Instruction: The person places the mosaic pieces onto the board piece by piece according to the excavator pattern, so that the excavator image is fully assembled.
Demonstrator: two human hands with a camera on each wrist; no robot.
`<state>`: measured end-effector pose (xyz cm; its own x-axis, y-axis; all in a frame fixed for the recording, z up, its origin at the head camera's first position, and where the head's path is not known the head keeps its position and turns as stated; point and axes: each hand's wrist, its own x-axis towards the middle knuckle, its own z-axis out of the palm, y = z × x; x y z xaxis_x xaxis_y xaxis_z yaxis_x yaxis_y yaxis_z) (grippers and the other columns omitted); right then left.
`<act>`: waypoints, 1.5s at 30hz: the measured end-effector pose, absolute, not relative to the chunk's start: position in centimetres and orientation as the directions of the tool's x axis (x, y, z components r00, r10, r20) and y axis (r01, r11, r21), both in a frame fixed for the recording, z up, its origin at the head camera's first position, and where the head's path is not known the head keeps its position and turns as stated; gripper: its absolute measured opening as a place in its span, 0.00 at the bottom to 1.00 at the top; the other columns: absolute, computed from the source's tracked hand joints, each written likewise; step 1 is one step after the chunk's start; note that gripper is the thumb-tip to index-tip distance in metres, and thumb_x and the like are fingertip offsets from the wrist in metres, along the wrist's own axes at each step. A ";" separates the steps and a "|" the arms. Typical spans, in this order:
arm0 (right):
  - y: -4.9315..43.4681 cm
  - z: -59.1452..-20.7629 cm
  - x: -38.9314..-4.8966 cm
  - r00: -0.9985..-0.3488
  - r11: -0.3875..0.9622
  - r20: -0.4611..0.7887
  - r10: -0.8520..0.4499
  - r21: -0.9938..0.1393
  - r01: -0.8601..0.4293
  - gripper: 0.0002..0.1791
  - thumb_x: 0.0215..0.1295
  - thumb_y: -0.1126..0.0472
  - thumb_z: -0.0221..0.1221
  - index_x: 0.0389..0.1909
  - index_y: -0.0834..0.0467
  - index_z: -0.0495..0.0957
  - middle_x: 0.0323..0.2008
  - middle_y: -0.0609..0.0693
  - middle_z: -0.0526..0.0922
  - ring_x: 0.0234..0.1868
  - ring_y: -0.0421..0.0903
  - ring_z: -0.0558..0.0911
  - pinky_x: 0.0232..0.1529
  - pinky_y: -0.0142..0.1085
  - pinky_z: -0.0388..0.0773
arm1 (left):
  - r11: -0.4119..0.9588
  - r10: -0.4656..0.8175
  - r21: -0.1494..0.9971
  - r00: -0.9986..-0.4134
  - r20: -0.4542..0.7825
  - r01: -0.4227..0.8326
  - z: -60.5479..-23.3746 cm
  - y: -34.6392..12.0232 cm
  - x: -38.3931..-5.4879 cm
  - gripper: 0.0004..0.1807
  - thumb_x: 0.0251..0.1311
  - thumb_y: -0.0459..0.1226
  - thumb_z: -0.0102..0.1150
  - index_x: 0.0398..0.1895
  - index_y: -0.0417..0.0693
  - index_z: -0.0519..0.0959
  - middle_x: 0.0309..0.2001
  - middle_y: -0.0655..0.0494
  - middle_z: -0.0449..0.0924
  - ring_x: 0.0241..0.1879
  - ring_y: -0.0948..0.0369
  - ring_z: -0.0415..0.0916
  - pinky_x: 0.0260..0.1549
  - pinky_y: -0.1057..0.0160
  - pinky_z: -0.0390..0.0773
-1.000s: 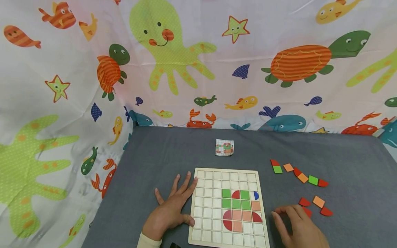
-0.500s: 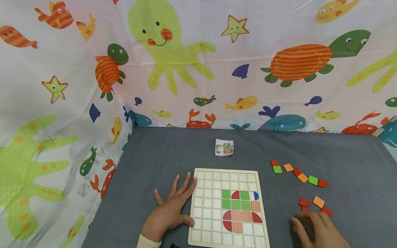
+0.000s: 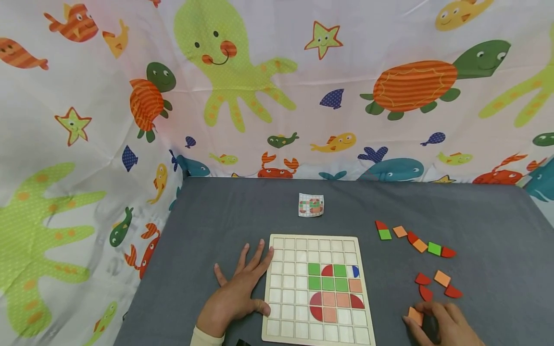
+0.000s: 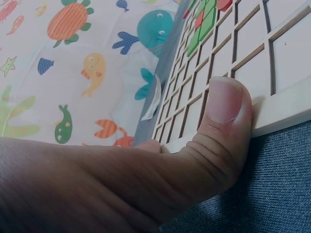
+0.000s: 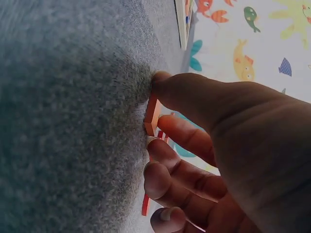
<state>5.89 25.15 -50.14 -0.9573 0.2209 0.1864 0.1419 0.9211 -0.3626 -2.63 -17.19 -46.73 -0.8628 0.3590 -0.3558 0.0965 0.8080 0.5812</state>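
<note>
My left hand (image 3: 235, 298) lies spread at the left edge of the wooden grid board (image 3: 287, 327). Its thumb (image 4: 226, 104) rests on the board's rim. Green, pink and red pieces fill part of the board's right half, with a small blue shape (image 3: 356, 271) in one cell. Off the board's lower right, my right hand (image 3: 450, 324) pinches an orange square tile (image 3: 415, 316) between thumb and index finger. That tile (image 5: 152, 116) is down at the cloth in the right wrist view, and the other fingers are bent beside it.
Red quarter-round tiles (image 3: 453, 291) and another orange square (image 3: 442, 278) lie just beyond my right hand. Farther back runs a loose line of red, orange and green tiles (image 3: 434, 248). A small pattern card (image 3: 311, 205) lies behind the board on the grey cloth (image 3: 233, 206).
My right hand has moved right, away from the board, to the loose tiles. An orange square now shows between its thumb and index finger. The left hand has stayed at the board's edge.
</note>
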 end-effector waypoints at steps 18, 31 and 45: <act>24.4 -50.2 6.1 -0.954 0.908 0.178 0.241 -0.388 0.157 0.15 0.48 0.59 0.76 0.36 0.57 0.85 0.35 0.55 0.80 0.24 0.44 0.72 0.18 0.35 0.66 | 0.806 0.360 0.582 -0.872 -0.332 0.111 -46.8 -17.3 -2.7 0.73 0.37 0.52 0.82 0.88 0.68 0.46 0.88 0.59 0.34 0.85 0.42 0.23 0.54 0.11 0.14; 23.7 -49.2 4.7 -0.969 0.906 -0.134 0.206 -0.348 0.241 0.21 0.57 0.53 0.70 0.47 0.59 0.78 0.39 0.56 0.76 0.24 0.44 0.74 0.21 0.38 0.72 | 0.816 0.354 0.569 -0.867 -0.351 0.102 -46.6 -17.3 -2.6 0.73 0.37 0.51 0.83 0.88 0.69 0.45 0.87 0.62 0.33 0.85 0.44 0.22 0.55 0.11 0.14; 17.4 -47.7 6.0 -0.996 0.909 0.015 0.083 -0.411 0.069 0.21 0.55 0.52 0.74 0.46 0.51 0.78 0.43 0.49 0.78 0.21 0.37 0.68 0.18 0.31 0.67 | 0.810 0.349 0.579 -0.871 -0.347 0.094 -46.7 -17.2 -2.6 0.74 0.37 0.49 0.84 0.88 0.68 0.45 0.87 0.62 0.33 0.85 0.44 0.21 0.55 0.12 0.13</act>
<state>5.96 17.45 -47.70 -0.9964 0.0828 0.0150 0.0694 0.9090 -0.4111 -2.59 -17.18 -46.69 -0.8706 0.3492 -0.3467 0.0942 0.8098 0.5791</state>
